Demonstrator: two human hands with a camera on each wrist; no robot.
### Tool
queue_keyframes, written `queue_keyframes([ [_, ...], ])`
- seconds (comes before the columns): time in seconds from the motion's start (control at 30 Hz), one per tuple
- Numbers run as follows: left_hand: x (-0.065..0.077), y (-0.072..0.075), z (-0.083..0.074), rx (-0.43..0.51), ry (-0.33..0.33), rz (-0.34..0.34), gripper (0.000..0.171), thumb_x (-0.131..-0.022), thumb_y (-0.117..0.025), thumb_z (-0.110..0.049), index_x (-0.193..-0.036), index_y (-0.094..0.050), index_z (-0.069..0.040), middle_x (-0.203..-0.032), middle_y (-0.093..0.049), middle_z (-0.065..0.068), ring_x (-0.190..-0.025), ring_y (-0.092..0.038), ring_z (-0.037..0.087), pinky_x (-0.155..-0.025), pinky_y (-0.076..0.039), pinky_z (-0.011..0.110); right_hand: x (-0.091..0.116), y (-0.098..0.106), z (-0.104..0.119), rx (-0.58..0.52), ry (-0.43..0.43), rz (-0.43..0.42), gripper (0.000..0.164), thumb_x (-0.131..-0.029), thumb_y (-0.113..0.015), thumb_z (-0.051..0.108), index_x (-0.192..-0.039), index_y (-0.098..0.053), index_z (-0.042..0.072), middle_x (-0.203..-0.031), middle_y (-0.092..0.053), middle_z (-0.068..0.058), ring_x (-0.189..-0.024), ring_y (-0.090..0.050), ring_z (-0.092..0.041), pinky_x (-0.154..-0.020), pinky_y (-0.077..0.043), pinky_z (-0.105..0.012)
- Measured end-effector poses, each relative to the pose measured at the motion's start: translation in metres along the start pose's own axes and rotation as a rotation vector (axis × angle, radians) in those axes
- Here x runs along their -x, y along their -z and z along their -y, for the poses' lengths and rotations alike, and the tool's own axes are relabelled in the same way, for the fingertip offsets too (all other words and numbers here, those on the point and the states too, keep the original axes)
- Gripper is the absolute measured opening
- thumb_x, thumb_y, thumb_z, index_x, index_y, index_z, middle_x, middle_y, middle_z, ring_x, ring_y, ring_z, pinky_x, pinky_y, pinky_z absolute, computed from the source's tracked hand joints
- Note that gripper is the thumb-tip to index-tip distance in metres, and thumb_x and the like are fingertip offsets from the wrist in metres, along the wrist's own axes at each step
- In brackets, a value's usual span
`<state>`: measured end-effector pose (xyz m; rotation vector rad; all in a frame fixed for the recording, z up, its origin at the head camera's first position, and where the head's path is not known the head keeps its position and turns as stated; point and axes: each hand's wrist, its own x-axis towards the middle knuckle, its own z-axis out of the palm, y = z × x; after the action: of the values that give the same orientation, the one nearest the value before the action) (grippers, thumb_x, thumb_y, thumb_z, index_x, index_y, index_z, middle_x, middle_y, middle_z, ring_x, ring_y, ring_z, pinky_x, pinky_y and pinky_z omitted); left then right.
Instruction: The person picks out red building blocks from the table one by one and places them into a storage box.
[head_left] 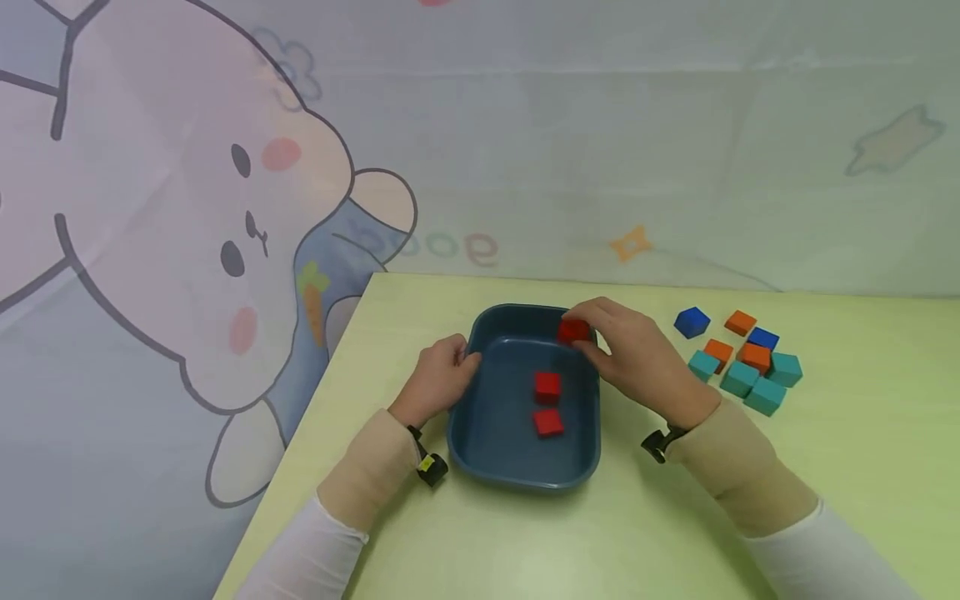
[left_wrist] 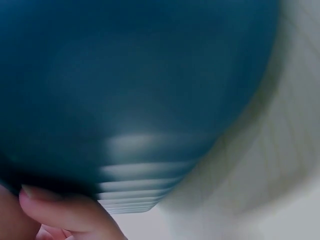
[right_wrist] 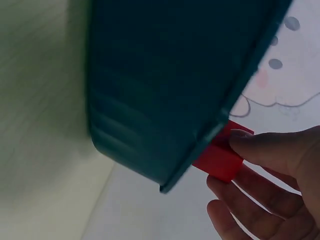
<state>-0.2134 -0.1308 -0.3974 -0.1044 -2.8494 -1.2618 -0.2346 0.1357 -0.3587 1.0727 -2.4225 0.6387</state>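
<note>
A dark blue-green rectangular bin (head_left: 498,450) stands on the table between the two hands. My left hand (head_left: 438,379) grips its left rim, thumb over the edge and fingers outside the wall. At the far right corner of the bin, my right hand (head_left: 637,354) pinches a red block (head_left: 573,331) between thumb and fingers, just inside the rim. In the right wrist view that red block (right_wrist: 220,157) shows partly behind the bin's edge. Two more red blocks lie on the bin floor, a farther one (head_left: 547,387) and a nearer one (head_left: 548,422).
Right of the bin, several loose blocks lie in a group on the pale yellow-green table (head_left: 675,517): teal blocks (head_left: 765,396), orange blocks (head_left: 741,322) and blue blocks (head_left: 692,322). A printed cloth (head_left: 570,167) hangs behind the table's back edge.
</note>
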Motion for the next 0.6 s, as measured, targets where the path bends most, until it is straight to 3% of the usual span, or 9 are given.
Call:
queue_keyframes([
  [0.43,0.003,-0.001,-0.002,-0.014,-0.005,0.005,0.037,-0.099,-0.056,-0.021,-0.068,-0.038,-0.013,-0.056,-0.039,0.000,-0.044,-0.045,0.015,-0.042,-0.033,0.022,-0.005,-0.025,-0.004,0.120,-0.088,0.134,0.024,-0.079,-0.077,-0.002,-0.102,-0.071,0.000,-0.095,-0.075,-0.016,-0.090,-0.065,-0.033,-0.089,-0.049,-0.048],
  [0.6,0.003,0.000,-0.004,-0.015,-0.012,0.007,0.036,-0.100,-0.055,-0.020,-0.068,-0.038,-0.013,-0.056,-0.040,0.001,-0.044,-0.044,0.015,-0.041,-0.033,0.022,-0.007,-0.027,-0.006,0.114,-0.088,0.154,0.023,-0.077,-0.079,-0.001,-0.099,-0.072,0.001,-0.091,-0.076,-0.015,-0.086,-0.066,-0.032,-0.090,-0.049,-0.047],
])
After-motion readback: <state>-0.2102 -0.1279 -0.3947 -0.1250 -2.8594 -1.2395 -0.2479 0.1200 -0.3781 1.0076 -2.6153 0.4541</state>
